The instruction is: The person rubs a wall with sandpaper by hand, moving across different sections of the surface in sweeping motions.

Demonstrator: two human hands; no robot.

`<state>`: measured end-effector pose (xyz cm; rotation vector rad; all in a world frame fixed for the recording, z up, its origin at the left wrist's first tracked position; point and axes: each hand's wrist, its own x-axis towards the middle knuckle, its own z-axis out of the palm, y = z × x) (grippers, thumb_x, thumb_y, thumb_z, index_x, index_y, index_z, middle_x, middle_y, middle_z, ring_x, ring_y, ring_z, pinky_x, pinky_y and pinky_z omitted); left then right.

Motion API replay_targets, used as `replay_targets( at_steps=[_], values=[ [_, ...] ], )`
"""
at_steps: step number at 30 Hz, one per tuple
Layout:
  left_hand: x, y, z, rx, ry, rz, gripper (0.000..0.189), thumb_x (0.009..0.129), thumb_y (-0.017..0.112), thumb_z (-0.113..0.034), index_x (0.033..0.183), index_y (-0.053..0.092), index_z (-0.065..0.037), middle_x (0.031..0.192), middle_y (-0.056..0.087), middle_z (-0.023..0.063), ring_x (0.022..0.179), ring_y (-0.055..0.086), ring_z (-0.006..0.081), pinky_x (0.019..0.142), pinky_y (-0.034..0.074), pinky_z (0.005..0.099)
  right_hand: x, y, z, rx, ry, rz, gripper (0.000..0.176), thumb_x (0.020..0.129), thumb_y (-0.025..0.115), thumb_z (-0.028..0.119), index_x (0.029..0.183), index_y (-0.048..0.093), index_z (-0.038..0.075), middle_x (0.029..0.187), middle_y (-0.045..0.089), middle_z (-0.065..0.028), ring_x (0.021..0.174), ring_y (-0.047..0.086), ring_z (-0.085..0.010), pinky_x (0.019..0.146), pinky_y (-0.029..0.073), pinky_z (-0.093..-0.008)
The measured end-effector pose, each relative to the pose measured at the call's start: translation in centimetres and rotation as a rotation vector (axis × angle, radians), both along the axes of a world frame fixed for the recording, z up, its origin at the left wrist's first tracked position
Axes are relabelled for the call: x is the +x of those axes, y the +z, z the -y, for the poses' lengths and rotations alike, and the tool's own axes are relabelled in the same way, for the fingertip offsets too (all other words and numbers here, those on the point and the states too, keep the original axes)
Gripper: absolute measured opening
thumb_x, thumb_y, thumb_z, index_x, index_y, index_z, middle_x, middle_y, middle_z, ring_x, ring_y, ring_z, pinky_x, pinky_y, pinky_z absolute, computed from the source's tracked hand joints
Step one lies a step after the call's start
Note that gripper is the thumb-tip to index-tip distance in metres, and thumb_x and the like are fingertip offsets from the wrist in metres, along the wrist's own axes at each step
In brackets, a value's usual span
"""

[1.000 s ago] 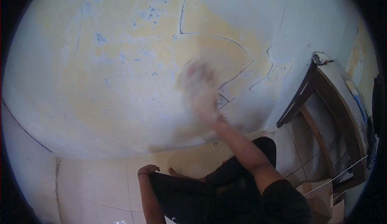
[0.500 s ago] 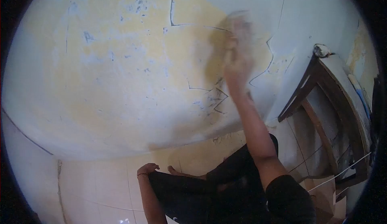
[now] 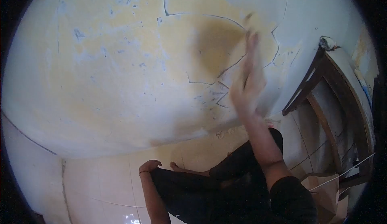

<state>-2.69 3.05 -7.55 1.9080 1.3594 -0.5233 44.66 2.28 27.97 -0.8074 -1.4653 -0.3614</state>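
Note:
My right hand (image 3: 248,86) is raised in front of the cracked, patchy wall (image 3: 133,74), its fingers pointing up and smeared by motion. It grips a pale, flat piece (image 3: 253,21) seen nearly edge-on, too blurred to name. Dark crack lines run around the hand, and its shadow falls on the yellowish plaster to the left. Low in the view, my left hand (image 3: 150,166) lies over my bent knee with its fingers loosely stretched and nothing in them.
On the right stands a dark wooden frame (image 3: 342,91) with a whitish lump (image 3: 327,43) at its corner. A cardboard box (image 3: 322,187) sits below it, crossed by a thin white cord (image 3: 346,173). Pale floor tiles (image 3: 105,183) run along the wall's foot, with crumbled debris (image 3: 234,135).
My right hand has moved slightly right and lower, and the pale piece has turned from facing me to nearly edge-on. The view has shifted a little; my left hand stays on the knee.

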Motion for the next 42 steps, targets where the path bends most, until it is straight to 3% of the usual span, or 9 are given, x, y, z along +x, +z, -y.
replay_targets(
  at_steps=[6,11,14,16,21,24,29,38,42],
  values=[
    [1.6,2.9,0.8,-0.075,0.145,0.001,0.031,0.09,0.045,-0.024,0.111,0.067,-0.016,0.123,0.06,0.0062,0.113,0.057,0.0251,0.099,0.043,0.0378,-5.2,-0.7,-5.3,-0.265,-0.686,0.541,0.059,0.084,0.051,0.015,0.141,0.036,0.007,0.149,0.031,-0.0155,0.134,0.029,-0.0445,0.11,0.023,-0.0565],
    [0.1,0.9,0.8,0.011,0.052,0.007,0.032,0.089,0.046,-0.025,0.109,0.067,-0.014,0.12,0.061,0.0067,0.11,0.058,0.0246,0.098,0.043,0.0362,-10.8,-15.9,-1.3,-0.256,0.399,0.718,0.053,0.088,0.045,0.014,0.14,0.039,0.016,0.15,0.033,-0.003,0.139,0.029,-0.0242,0.113,0.023,-0.0486],
    [-0.1,0.8,1.1,0.013,0.146,-0.01,0.032,0.09,0.044,-0.023,0.111,0.066,-0.016,0.119,0.062,0.0072,0.112,0.057,0.0258,0.1,0.042,0.0375,-5.8,-13.1,0.4,-0.15,0.377,0.549,0.047,0.09,0.042,0.013,0.136,0.046,0.016,0.146,0.039,-0.0061,0.137,0.032,-0.0268,0.113,0.025,-0.0454],
    [-1.7,-2.4,-0.2,0.152,-0.292,-0.04,0.03,0.092,0.047,-0.022,0.114,0.064,-0.013,0.121,0.06,0.0096,0.115,0.056,0.0261,0.099,0.044,0.0395,-2.4,-6.4,0.9,-0.084,0.103,0.279,0.047,0.089,0.044,0.011,0.136,0.048,0.014,0.142,0.045,-0.0098,0.135,0.036,-0.0321,0.111,0.026,-0.0443],
    [0.0,-0.1,-0.2,-0.036,0.166,0.055,0.032,0.087,0.052,-0.03,0.106,0.068,-0.012,0.114,0.064,0.0081,0.101,0.063,0.0255,0.093,0.047,0.0373,0.7,2.8,-4.1,0.155,-0.378,0.137,0.051,0.087,0.048,0.009,0.137,0.046,0.016,0.14,0.045,-0.013,0.129,0.039,-0.0425,0.11,0.023,-0.0547],
    [0.7,0.9,-0.1,-0.081,0.128,-0.057,0.03,0.093,0.045,-0.022,0.117,0.064,-0.015,0.125,0.058,0.0075,0.107,0.061,0.025,0.096,0.046,0.0389,-5.1,-4.4,-5.5,-0.415,-0.558,0.465,0.056,0.085,0.048,0.012,0.14,0.039,0.017,0.145,0.04,-0.0102,0.131,0.035,-0.0434,0.108,0.021,-0.0615],
    [-0.6,0.1,1.3,-0.06,0.248,0.046,0.034,0.085,0.051,-0.033,0.108,0.069,-0.016,0.116,0.064,0.0083,0.103,0.063,0.0236,0.093,0.046,0.0363,-9.3,-23.7,0.4,-0.361,0.363,0.697,0.056,0.085,0.051,0.011,0.14,0.04,0.017,0.14,0.046,-0.0045,0.126,0.045,-0.0275,0.105,0.037,-0.046],
    [3.5,5.8,1.5,-0.094,0.378,0.057,0.031,0.089,0.048,-0.025,0.108,0.068,-0.012,0.118,0.062,0.0082,0.099,0.064,0.024,0.091,0.048,0.0364,-0.6,3.1,-2.7,0.239,-0.186,0.076,0.064,0.074,0.048,-0.006,0.136,0.047,0.01,0.132,0.051,-0.0186,0.128,0.042,-0.0389,0.107,0.029,-0.0503],
    [2.6,4.7,1.4,-0.02,0.23,0.046,0.029,0.089,0.05,-0.025,0.108,0.068,-0.013,0.119,0.062,0.008,0.103,0.063,0.0247,0.092,0.047,0.0368,-4.4,-1.1,-6.2,-0.025,-0.575,0.439,0.053,0.088,0.05,0.013,0.14,0.04,0.011,0.144,0.043,-0.0071,0.127,0.044,-0.0364,0.105,0.031,-0.0532]
  ],
)
